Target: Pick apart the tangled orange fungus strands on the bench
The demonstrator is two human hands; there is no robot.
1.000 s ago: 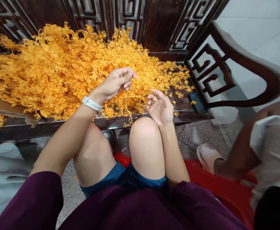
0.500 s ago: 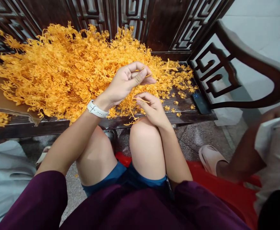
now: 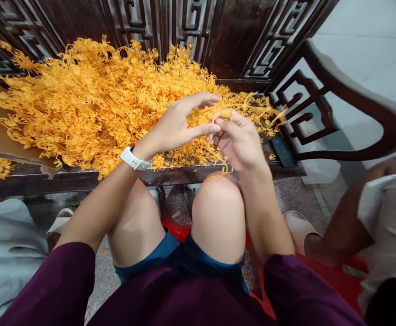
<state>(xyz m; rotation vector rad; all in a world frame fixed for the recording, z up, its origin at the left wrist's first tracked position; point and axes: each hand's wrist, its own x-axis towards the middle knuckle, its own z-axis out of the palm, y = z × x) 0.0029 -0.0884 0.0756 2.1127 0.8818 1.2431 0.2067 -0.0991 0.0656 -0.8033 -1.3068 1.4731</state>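
My right hand point(image 3: 240, 140) pinches an orange plastic flower stem point(image 3: 252, 107) between thumb and fingers. One end of it stretches to the right over the bench, blurred by motion, and a thin curly piece dangles below, above my knee. My left hand point(image 3: 179, 121), with a white watch point(image 3: 135, 158) at the wrist, is just to the left. Its thumb reaches the fingertips of my right hand, while its fingers arch above, apart from the thumb. Behind both hands lies a large heap of orange plastic flower stems point(image 3: 92, 104).
The heap lies on a dark wooden bench point(image 3: 82, 184) with a carved back. A phone point(image 3: 282, 149) rests at the bench's right end by the curved armrest point(image 3: 360, 99). Cardboard point(image 3: 1, 131) stands at left. People sit on both sides; a red stool point(image 3: 336, 280) is at right.
My right hand has risen and moved right, its palm turned up, with the stem now stretching right. My left hand has opened its fingers and moved slightly down. The view has shifted slightly.
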